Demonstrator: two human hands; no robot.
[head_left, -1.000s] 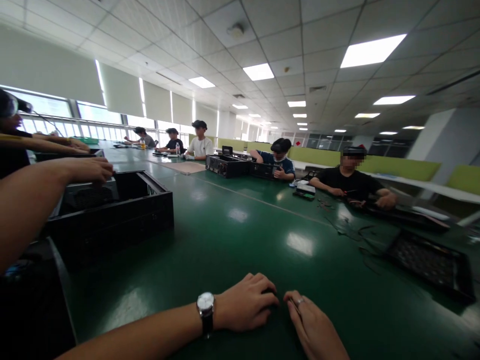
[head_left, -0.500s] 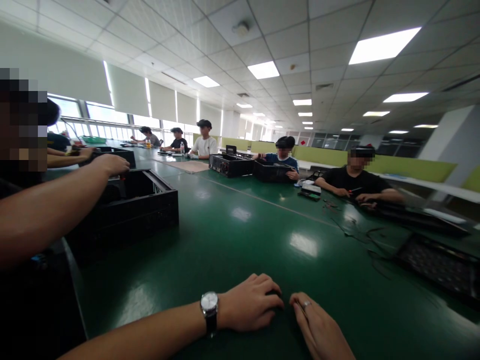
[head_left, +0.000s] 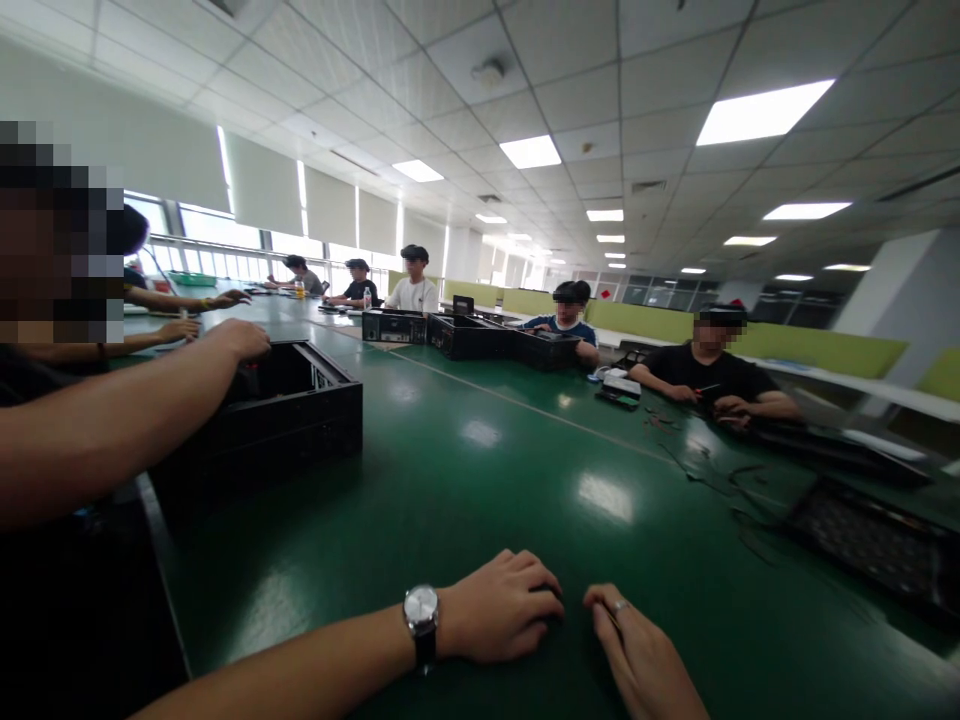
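My left hand [head_left: 504,607] rests palm down on the green tabletop [head_left: 420,500], its fingers loosely bent and slightly apart. Nothing shows in it. On that wrist is a watch [head_left: 421,608] with a pale dial and dark strap. Close by on the right, my right hand [head_left: 637,650] lies on its side with a ring [head_left: 619,606] on one finger. Its fingers are pressed together and folded, and I see no object in them. A small gap of tabletop separates the two hands.
At left, a co-worker's arm [head_left: 120,430] reaches into a black computer case [head_left: 300,420]. Across the table stand more black cases [head_left: 394,326]. Loose cables [head_left: 697,470] and a black panel [head_left: 877,535] lie at right, near a co-worker [head_left: 705,365] holding a red-handled tool.
A black computer case has left the far left side and one now stands across the table beside the others. A co-worker's arm there is stretched out. My hands have barely moved.
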